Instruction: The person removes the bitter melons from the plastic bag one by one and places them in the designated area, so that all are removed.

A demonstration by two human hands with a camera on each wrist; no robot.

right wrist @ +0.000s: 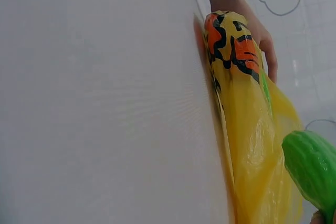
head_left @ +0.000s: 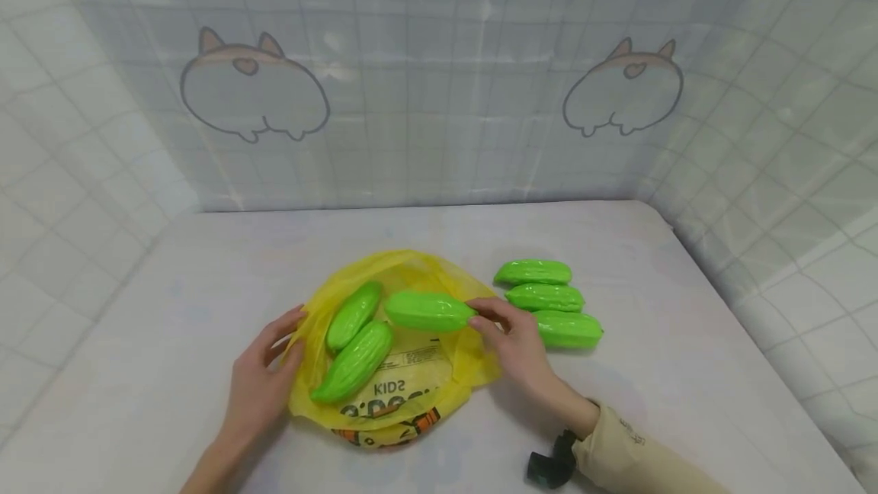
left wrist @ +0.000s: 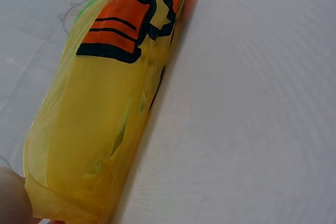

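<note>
A yellow plastic bag (head_left: 453, 395) lies with its mouth spread wide, and two shiny green bitter melons (head_left: 353, 360) rest inside it on the left. With thumb and fingers my right hand (head_left: 514, 334) pinches another green bitter melon (head_left: 428, 312) by its right end, over the bag's opening. The right wrist view shows this melon (right wrist: 312, 166) above the bag's rim, with its ridged skin. My left hand (head_left: 264, 368) grips the bag's left edge; part of it shows at the lower left of the left wrist view (left wrist: 13, 198).
Three more green bitter melons (head_left: 544, 297) lie in a stack of rows right of the bag, the nearest partly behind my right hand. A black device (head_left: 552, 463) sits at my right wrist. The white table (head_left: 171, 303) meets tiled-pattern curtains at the back and sides.
</note>
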